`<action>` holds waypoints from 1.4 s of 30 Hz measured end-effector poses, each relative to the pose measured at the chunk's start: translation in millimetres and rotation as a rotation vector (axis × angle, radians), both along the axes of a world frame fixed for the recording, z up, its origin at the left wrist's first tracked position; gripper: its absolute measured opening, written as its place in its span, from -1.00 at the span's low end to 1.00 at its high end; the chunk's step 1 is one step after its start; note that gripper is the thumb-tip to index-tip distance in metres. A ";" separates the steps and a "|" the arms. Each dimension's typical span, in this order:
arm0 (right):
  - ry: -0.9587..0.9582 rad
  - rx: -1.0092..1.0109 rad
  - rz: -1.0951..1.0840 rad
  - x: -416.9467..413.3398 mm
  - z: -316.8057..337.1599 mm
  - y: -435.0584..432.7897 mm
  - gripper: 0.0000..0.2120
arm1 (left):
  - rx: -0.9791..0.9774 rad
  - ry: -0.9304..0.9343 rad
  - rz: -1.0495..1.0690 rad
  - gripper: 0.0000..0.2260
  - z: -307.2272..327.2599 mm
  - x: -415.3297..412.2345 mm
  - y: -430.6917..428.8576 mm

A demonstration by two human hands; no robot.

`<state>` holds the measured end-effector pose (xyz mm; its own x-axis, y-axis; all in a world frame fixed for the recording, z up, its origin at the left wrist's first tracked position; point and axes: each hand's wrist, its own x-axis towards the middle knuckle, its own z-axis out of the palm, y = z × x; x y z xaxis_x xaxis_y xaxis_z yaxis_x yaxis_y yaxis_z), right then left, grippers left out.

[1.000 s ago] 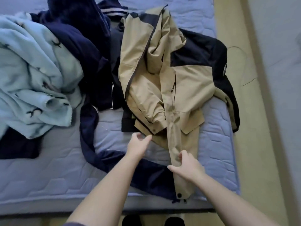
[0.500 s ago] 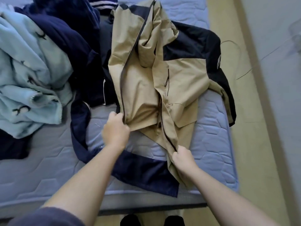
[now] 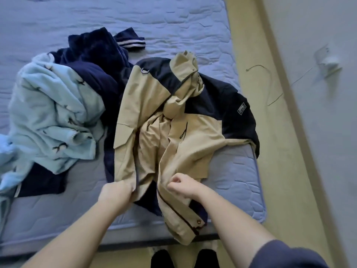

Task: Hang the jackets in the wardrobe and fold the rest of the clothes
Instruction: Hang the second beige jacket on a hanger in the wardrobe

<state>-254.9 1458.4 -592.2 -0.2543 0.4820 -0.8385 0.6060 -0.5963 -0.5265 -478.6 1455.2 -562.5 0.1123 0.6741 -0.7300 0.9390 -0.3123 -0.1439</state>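
Observation:
A tan and black jacket (image 3: 197,132) lies front side up on the blue mattress (image 3: 237,180), its hem hanging over the near edge. My left hand (image 3: 117,192) grips the left front panel at the hem. My right hand (image 3: 183,185) pinches the right front edge beside the zipper. A light blue fleece garment (image 3: 54,117) with small dark prints is heaped to the left. A dark navy garment (image 3: 92,64) lies bunched between the fleece and the jacket, and more navy cloth shows under the jacket's hem.
A tan floor strip (image 3: 270,151) runs along the mattress's right side, with a thin wire (image 3: 270,86) lying on it. A pale wall (image 3: 318,132) rises to the right. My dark shoes (image 3: 183,258) stand at the mattress's near edge.
The jacket has been pulled toward the near edge and its left front panel spread open to the left. Both hands have shifted along the hem. The view has tilted, showing more bare mattress beyond.

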 end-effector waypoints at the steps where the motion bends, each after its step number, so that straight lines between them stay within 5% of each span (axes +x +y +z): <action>1: -0.040 0.048 -0.099 20.9 -5.4 9.6 -0.83 | 0.048 -0.096 0.008 -0.75 -8.5 19.9 1.1; 6: -0.451 0.363 -0.303 148.3 -51.3 58.3 -0.77 | 0.179 -0.389 0.165 -0.90 -60.3 113.6 2.2; 14: -0.838 0.438 -0.207 254.8 -132.5 88.3 -0.39 | 0.140 -0.194 0.213 -0.84 -165.9 154.0 -4.8; 18: -0.960 0.488 -0.112 263.2 -154.5 98.3 -0.56 | 0.112 -0.128 0.174 -0.80 -186.3 158.4 0.2; 21: -0.895 0.545 -0.230 266.2 -142.0 106.6 -0.75 | 0.049 -0.119 0.176 -0.78 -181.4 157.5 6.6; 27: -0.672 0.638 -0.199 241.7 -47.4 122.7 -0.78 | -0.090 -0.130 0.158 -0.75 -129.1 147.2 3.8; 31: -0.364 0.516 -0.327 155.3 0.0 167.8 -0.75 | -0.128 -0.089 0.059 -0.74 -93.2 124.9 -15.2; 36: -0.277 0.431 -0.585 47.5 13.0 195.0 -0.71 | -0.109 -0.025 -0.034 -0.75 -71.2 76.7 -35.1; 42: -0.441 0.467 -0.179 -0.5 -36.4 47.6 -0.78 | -0.035 -0.115 -0.028 -0.72 -80.6 17.9 -62.2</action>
<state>-255.3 1506.0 -628.6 0.1824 0.8229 -0.5381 0.7365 -0.4769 -0.4797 -460.7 1393.0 -643.1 0.2149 0.6440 -0.7342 0.9397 -0.3412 -0.0242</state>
